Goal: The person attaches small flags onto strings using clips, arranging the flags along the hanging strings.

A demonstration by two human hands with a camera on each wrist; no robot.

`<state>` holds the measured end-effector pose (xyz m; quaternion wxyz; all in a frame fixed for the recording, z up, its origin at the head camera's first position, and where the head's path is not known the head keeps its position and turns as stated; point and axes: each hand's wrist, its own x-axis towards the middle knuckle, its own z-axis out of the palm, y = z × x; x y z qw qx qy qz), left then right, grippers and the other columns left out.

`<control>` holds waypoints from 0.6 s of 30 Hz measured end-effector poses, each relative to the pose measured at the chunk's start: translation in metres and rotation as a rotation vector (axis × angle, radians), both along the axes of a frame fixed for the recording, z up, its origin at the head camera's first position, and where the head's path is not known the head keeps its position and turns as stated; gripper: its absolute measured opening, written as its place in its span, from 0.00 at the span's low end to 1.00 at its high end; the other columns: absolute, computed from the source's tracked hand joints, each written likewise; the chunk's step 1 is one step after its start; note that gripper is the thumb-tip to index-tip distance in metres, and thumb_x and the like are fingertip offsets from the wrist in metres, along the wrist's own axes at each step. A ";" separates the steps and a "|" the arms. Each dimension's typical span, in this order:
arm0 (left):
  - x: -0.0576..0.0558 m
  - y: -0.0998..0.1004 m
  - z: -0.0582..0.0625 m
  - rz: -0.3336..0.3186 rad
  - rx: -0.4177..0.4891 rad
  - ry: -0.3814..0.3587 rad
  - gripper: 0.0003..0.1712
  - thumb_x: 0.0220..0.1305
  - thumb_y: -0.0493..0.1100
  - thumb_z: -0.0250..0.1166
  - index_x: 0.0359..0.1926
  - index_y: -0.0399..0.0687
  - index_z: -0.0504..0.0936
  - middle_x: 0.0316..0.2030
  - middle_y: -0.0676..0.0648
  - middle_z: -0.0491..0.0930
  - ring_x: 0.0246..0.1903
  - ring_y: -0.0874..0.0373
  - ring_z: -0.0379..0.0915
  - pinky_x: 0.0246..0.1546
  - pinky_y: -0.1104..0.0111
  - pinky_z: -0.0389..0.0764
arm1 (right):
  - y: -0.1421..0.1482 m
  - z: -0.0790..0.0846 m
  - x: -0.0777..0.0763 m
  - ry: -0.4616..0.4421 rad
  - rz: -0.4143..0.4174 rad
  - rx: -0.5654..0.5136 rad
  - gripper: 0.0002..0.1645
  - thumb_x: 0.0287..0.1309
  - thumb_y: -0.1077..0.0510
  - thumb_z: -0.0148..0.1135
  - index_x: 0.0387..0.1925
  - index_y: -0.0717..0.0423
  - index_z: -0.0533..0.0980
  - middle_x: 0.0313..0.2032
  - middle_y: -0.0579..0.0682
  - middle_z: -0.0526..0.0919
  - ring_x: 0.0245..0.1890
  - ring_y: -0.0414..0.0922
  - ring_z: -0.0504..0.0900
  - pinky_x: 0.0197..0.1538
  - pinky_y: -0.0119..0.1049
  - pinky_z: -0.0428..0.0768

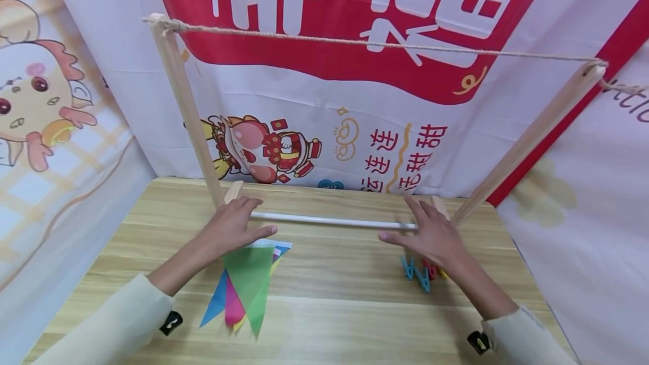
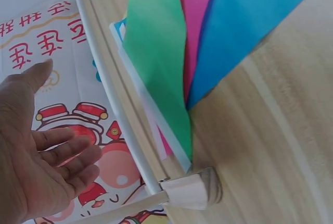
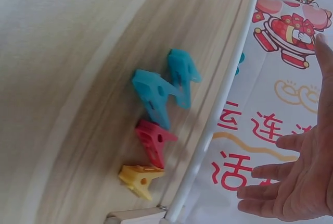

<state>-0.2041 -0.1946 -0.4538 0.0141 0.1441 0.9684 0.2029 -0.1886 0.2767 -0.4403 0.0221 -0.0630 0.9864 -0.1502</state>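
My left hand is held with spread, relaxed fingers near the foot of the left wooden post, its palm empty in the left wrist view. Below it lies a fanned stack of triangular pennants, green on top, with blue, pink and yellow showing beneath. On the other side, my right hand also has its fingers extended, by the right wooden post. Close under this hand are several small plastic clothespins, blue, red and yellow. A white rod runs between the two post feet.
A twine string is tied across the post tops, its loose end trailing right. The wood-grain table backs onto a printed cloth, with more cloth at both sides. Small black clips are by both sleeves.
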 end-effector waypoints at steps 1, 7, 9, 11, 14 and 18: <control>0.001 -0.001 -0.001 -0.002 -0.003 0.003 0.54 0.72 0.72 0.73 0.78 0.33 0.75 0.75 0.28 0.77 0.76 0.28 0.73 0.78 0.28 0.72 | 0.001 -0.001 0.001 -0.004 -0.001 0.000 0.76 0.59 0.06 0.58 0.93 0.44 0.52 0.86 0.70 0.63 0.83 0.77 0.64 0.77 0.84 0.68; 0.004 -0.007 -0.006 0.013 -0.016 -0.019 0.51 0.74 0.69 0.73 0.78 0.34 0.75 0.72 0.28 0.79 0.72 0.29 0.76 0.74 0.30 0.78 | 0.004 -0.008 0.005 -0.022 -0.012 0.009 0.72 0.61 0.08 0.58 0.86 0.56 0.66 0.81 0.72 0.69 0.77 0.77 0.73 0.75 0.82 0.73; 0.005 -0.008 -0.008 0.008 -0.018 -0.018 0.49 0.75 0.68 0.72 0.77 0.34 0.76 0.70 0.29 0.81 0.70 0.30 0.77 0.73 0.31 0.79 | 0.005 -0.010 0.006 -0.033 -0.017 0.014 0.71 0.61 0.08 0.57 0.83 0.56 0.69 0.79 0.73 0.72 0.75 0.77 0.76 0.71 0.81 0.77; 0.006 -0.010 -0.010 0.000 -0.014 -0.016 0.45 0.77 0.65 0.71 0.76 0.34 0.77 0.69 0.30 0.82 0.68 0.32 0.78 0.73 0.31 0.79 | 0.005 -0.011 0.007 -0.055 -0.025 0.018 0.70 0.60 0.07 0.57 0.81 0.57 0.73 0.77 0.72 0.75 0.72 0.75 0.79 0.67 0.79 0.81; 0.009 -0.012 -0.013 -0.019 -0.011 -0.007 0.37 0.80 0.60 0.70 0.73 0.35 0.80 0.67 0.31 0.83 0.68 0.32 0.79 0.74 0.32 0.78 | 0.006 -0.012 0.009 -0.095 -0.033 0.024 0.68 0.59 0.06 0.57 0.75 0.57 0.78 0.72 0.70 0.81 0.68 0.71 0.84 0.64 0.75 0.85; 0.012 -0.013 -0.017 -0.037 -0.019 -0.003 0.31 0.80 0.56 0.71 0.69 0.37 0.84 0.62 0.34 0.87 0.63 0.35 0.82 0.71 0.34 0.79 | 0.007 -0.016 0.013 -0.136 -0.035 0.034 0.65 0.58 0.05 0.57 0.66 0.56 0.84 0.63 0.64 0.88 0.59 0.62 0.88 0.58 0.67 0.88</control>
